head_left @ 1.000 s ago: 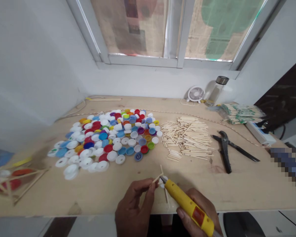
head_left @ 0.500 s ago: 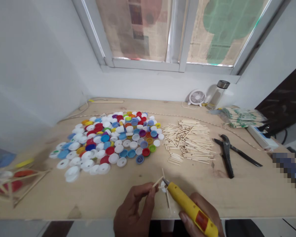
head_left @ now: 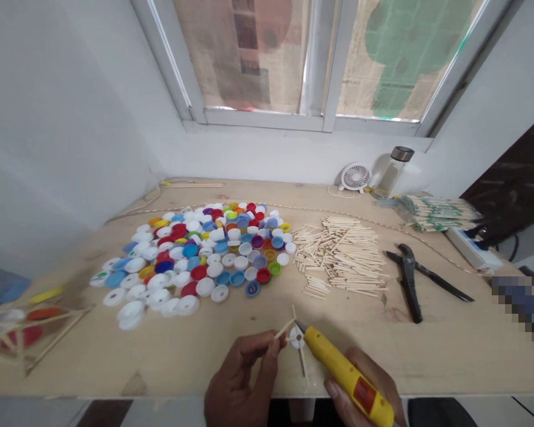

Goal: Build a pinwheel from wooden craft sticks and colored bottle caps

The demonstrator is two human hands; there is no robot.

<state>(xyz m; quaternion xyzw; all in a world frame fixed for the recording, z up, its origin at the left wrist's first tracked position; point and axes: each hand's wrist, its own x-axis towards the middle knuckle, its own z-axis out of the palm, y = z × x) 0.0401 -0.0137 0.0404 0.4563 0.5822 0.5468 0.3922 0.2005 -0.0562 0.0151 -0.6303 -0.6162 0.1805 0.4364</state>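
My left hand (head_left: 244, 376) pinches a short wooden stick (head_left: 285, 329) between thumb and fingers, its far end raised toward the right. In my right hand (head_left: 369, 379) is a yellow hot glue gun (head_left: 338, 365), pen-shaped, with a red window on its body. Its metal nozzle meets or nearly meets the tip of the held stick. Beneath the nozzle lies a white bottle cap (head_left: 295, 342) with a hole in the middle, partly covered. Another thin stick (head_left: 303, 362) runs across the cap toward the table's front edge.
Many coloured bottle caps (head_left: 199, 272) spread over the left middle. Beside them is a heap of cut sticks (head_left: 356, 255). Black pliers (head_left: 408, 284), a power strip (head_left: 474, 249), bagged sticks (head_left: 440, 212), a small fan (head_left: 356, 177) and a bottle (head_left: 389, 172) stand rightward. A stick frame (head_left: 56, 338) sits left.
The glue gun's nozzle has shifted slightly right, so more of the white cap shows. My left hand and its stick have hardly moved.
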